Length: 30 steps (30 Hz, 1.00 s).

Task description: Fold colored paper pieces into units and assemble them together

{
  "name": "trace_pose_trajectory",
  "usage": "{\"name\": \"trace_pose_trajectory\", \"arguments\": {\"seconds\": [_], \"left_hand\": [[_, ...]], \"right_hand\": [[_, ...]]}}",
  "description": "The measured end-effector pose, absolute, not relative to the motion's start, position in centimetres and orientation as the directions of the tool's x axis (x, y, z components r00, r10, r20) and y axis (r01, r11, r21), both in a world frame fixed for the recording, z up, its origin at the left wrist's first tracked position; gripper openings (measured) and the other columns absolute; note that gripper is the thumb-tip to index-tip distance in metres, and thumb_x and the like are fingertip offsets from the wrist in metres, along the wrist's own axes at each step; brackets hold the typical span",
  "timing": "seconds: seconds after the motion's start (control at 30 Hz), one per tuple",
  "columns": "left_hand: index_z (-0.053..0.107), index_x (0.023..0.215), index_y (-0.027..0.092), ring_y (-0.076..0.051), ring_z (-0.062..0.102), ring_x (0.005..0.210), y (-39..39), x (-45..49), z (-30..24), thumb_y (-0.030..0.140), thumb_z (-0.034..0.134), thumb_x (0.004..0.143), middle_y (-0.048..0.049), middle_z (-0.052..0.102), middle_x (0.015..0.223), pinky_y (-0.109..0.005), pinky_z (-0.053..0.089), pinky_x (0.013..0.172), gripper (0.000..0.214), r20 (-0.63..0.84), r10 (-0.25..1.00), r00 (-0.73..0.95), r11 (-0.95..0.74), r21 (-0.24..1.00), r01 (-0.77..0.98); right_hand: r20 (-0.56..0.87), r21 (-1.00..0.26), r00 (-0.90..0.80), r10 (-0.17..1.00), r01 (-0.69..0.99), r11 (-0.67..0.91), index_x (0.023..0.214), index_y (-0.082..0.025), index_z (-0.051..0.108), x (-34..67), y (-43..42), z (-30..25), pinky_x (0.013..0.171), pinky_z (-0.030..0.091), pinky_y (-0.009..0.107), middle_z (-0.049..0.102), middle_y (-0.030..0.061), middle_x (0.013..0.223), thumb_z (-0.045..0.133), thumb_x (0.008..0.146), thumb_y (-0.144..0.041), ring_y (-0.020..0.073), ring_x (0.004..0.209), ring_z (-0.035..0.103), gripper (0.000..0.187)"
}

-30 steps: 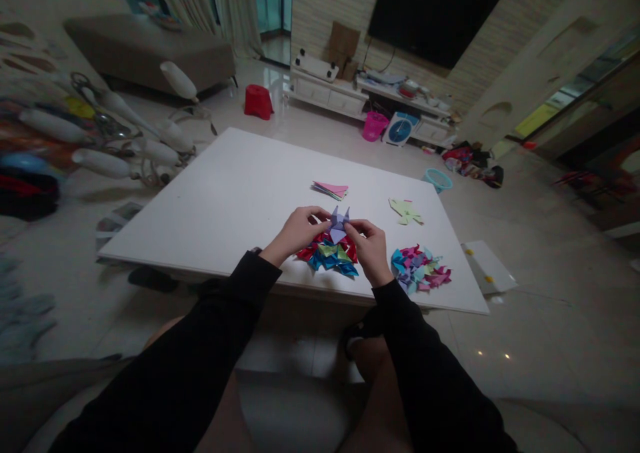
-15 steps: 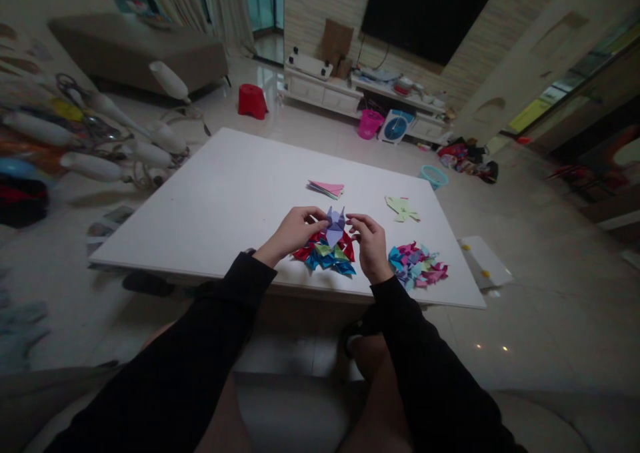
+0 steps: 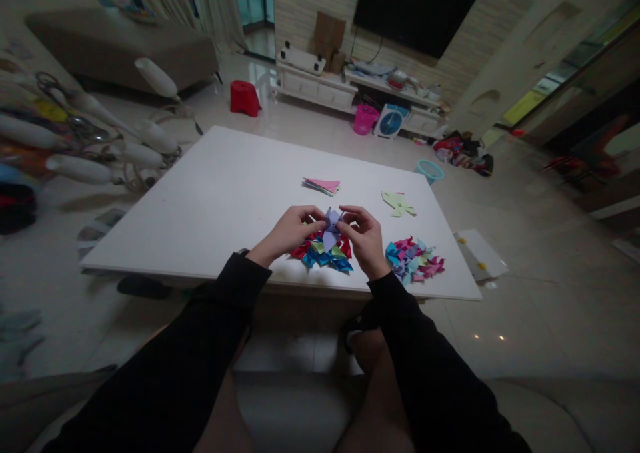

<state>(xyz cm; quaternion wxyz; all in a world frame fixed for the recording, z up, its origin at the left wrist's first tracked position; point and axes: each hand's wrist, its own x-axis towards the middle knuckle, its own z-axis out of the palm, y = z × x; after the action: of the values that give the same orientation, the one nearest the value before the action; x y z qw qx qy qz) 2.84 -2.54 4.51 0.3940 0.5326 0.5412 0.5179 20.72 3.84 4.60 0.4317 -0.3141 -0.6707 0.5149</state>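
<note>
A small purple folded paper piece (image 3: 331,229) sits between both hands above the near part of the white table (image 3: 225,199). My left hand (image 3: 290,231) pinches its left side and my right hand (image 3: 364,238) pinches its right side, fingers curled. Directly under the hands lies a pile of red, blue and green folded paper pieces (image 3: 323,253). Both arms wear black sleeves.
A second pile of pink, blue and purple folded pieces (image 3: 414,259) lies to the right. A pink paper stack (image 3: 321,185) and a pale green folded shape (image 3: 397,203) lie farther back. A red stool (image 3: 245,98), a pink bin (image 3: 365,119) and a TV cabinet stand beyond.
My right hand has closed back onto the purple piece after its fingers loosened half a second ago. The view has drifted slightly, so everything sits a little more to the left.
</note>
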Motion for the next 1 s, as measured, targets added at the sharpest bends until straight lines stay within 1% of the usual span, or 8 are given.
{"name": "trace_pose_trajectory", "arguments": {"seconds": [0.1, 0.23, 0.33, 0.53, 0.73, 0.83, 1.0], "left_hand": [[0.073, 0.083, 0.015, -0.015, 0.062, 0.071, -2.54, 2.85, 4.53, 0.029, 0.073, 0.079, -0.0047, 0.071, 0.080, -0.029, 0.050, 0.067, 0.015, 0.108, 0.987, -0.120, -0.093, 0.988, 0.125], [0.072, 0.085, 0.014, -0.015, 0.063, 0.072, -2.62, 2.91, 4.58, 0.033, 0.076, 0.078, -0.0045, 0.070, 0.079, -0.029, 0.050, 0.068, 0.021, 0.078, 0.991, -0.105, -0.073, 0.996, 0.045], [0.072, 0.086, 0.014, -0.015, 0.064, 0.072, -2.66, 2.89, 4.53, 0.036, 0.077, 0.078, -0.0047, 0.070, 0.080, -0.030, 0.051, 0.069, 0.024, 0.074, 0.991, -0.110, -0.073, 0.997, 0.010], [0.073, 0.086, 0.015, -0.017, 0.064, 0.075, -2.68, 2.82, 4.56, 0.036, 0.077, 0.078, -0.0057, 0.071, 0.083, -0.031, 0.052, 0.069, 0.023, 0.118, 0.984, -0.133, -0.108, 0.991, 0.079], [0.074, 0.087, 0.015, -0.016, 0.064, 0.076, -2.71, 2.83, 4.70, 0.035, 0.075, 0.081, -0.0063, 0.072, 0.084, -0.031, 0.051, 0.071, 0.021, 0.143, 0.981, -0.128, -0.126, 0.983, 0.134], [0.074, 0.086, 0.015, -0.016, 0.064, 0.076, -2.70, 2.81, 4.66, 0.036, 0.075, 0.081, -0.0061, 0.072, 0.083, -0.031, 0.052, 0.071, 0.022, 0.137, 0.982, -0.132, -0.120, 0.984, 0.131], [0.073, 0.086, 0.015, -0.016, 0.063, 0.075, -2.71, 2.83, 4.57, 0.036, 0.075, 0.080, -0.0056, 0.071, 0.082, -0.031, 0.051, 0.070, 0.023, 0.137, 0.980, -0.146, -0.122, 0.986, 0.111]], "right_hand": [[0.300, -0.945, -0.416, 0.858, -0.007, 0.327, 0.101, -0.024, 0.069, 20.86, 3.84, 4.63, 0.062, 0.047, 0.026, 0.064, -0.0020, 0.081, 0.072, 0.079, -0.032, 0.0140, 0.074, 0.059, 0.024], [0.378, -0.900, -0.399, 0.836, 0.055, 0.433, 0.092, -0.022, 0.070, 20.98, 3.74, 4.88, 0.065, 0.047, 0.027, 0.069, 0.0005, 0.084, 0.071, 0.082, -0.031, 0.0151, 0.076, 0.062, 0.013], [0.415, -0.880, -0.388, 0.823, 0.060, 0.472, 0.090, -0.022, 0.072, 21.06, 3.55, 5.13, 0.065, 0.047, 0.029, 0.072, 0.0018, 0.086, 0.072, 0.083, -0.032, 0.0159, 0.077, 0.063, 0.012], [0.416, -0.874, -0.367, 0.832, 0.093, 0.478, 0.087, -0.022, 0.073, 21.08, 3.30, 5.21, 0.065, 0.048, 0.030, 0.073, 0.0029, 0.086, 0.073, 0.083, -0.036, 0.0167, 0.075, 0.063, 0.014], [0.412, -0.881, -0.358, 0.838, 0.077, 0.466, 0.080, -0.022, 0.071, 21.02, 3.33, 5.19, 0.064, 0.048, 0.030, 0.072, 0.0022, 0.081, 0.075, 0.082, -0.035, 0.0162, 0.072, 0.062, 0.013], [0.394, -0.886, -0.359, 0.846, 0.098, 0.454, 0.083, -0.022, 0.072, 21.05, 3.30, 5.27, 0.063, 0.049, 0.031, 0.072, 0.0028, 0.083, 0.075, 0.081, -0.037, 0.0166, 0.073, 0.063, 0.015], [0.412, -0.888, -0.354, 0.840, 0.049, 0.457, 0.097, -0.023, 0.069, 21.11, 3.27, 5.28, 0.065, 0.049, 0.029, 0.072, 0.0016, 0.085, 0.075, 0.082, -0.035, 0.0166, 0.078, 0.066, 0.021]]}}
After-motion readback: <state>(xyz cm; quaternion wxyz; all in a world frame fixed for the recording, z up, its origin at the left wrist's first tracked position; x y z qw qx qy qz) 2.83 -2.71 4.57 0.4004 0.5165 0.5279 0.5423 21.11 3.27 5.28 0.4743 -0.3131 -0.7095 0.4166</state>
